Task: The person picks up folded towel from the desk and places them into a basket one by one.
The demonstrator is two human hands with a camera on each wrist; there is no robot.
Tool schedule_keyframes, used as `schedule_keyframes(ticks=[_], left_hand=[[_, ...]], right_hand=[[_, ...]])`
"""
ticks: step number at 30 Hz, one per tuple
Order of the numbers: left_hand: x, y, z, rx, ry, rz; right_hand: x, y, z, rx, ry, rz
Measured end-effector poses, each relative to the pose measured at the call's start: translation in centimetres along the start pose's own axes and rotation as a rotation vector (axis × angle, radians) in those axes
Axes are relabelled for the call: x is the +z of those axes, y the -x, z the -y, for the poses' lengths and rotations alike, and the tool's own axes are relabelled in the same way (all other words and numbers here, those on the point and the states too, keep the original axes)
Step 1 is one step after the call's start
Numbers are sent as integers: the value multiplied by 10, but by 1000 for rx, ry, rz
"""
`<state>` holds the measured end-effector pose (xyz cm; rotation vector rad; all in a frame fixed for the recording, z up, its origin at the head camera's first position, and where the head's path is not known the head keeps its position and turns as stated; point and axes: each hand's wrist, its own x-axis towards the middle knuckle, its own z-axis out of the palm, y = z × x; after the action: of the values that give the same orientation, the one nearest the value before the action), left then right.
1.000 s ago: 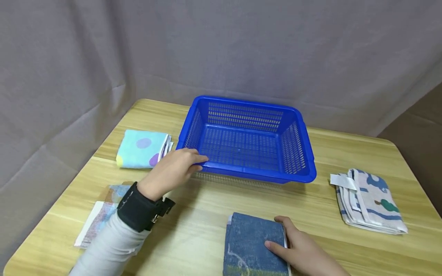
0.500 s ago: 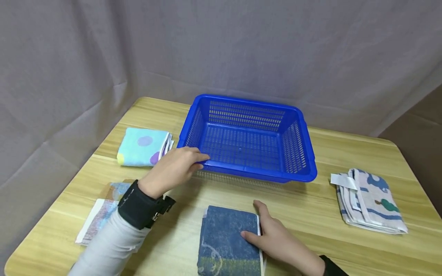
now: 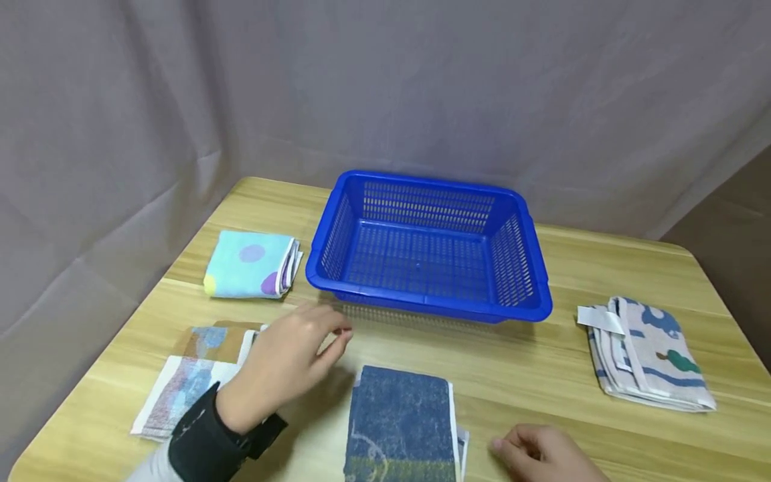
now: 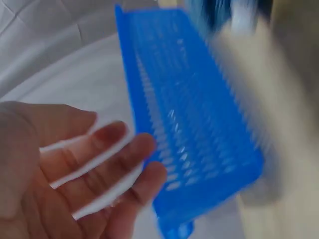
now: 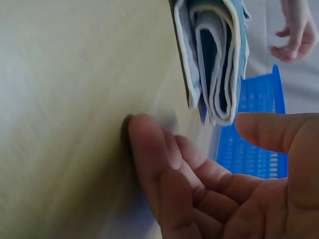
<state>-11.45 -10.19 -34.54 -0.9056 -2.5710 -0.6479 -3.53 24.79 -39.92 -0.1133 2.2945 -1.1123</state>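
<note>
My left hand [image 3: 289,358] hovers over the table just in front of the blue plastic basket [image 3: 424,299], fingers loosely bent and holding nothing. In the left wrist view its fingers [image 4: 144,147] stand beside the basket's side, blurred. A folded dark blue towel [image 3: 400,422] lies at the front centre, cut off by the lower frame edge. To its right, my right hand [image 3: 548,456] is apart from it, with fingers loosely curled. Seen from the right wrist, the folded towel's layered edge [image 5: 214,64] is just beyond the thumb, and nothing is in the hand.
A light blue dotted folded towel [image 3: 249,264] lies left of the basket. Nearer, a brown, white and blue folded towel [image 3: 187,388] lies partly behind the left wrist. At the right is a white patterned folded towel [image 3: 650,355] with a label. Grey cloth [image 3: 421,87] hangs behind the table.
The right hand slid the dark blue towel leftward, then let go and drew back to the right. My left hand released the basket's rim and moved back towards me.
</note>
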Motion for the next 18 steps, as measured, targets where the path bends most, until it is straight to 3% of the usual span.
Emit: schedule_keyframes(ticks=[4, 8, 14, 18], left_hand=[[14, 22, -10, -193, 50, 121], [26, 37, -15, -319, 122, 307], [35, 49, -19, -446, 343, 544], [42, 50, -19, -475, 460, 602]], right_hand=[[11, -2, 3, 3, -5, 27], [20, -7, 11, -18, -70, 56], [27, -13, 11, -36, -341, 161], [30, -16, 8, -6, -474, 193]])
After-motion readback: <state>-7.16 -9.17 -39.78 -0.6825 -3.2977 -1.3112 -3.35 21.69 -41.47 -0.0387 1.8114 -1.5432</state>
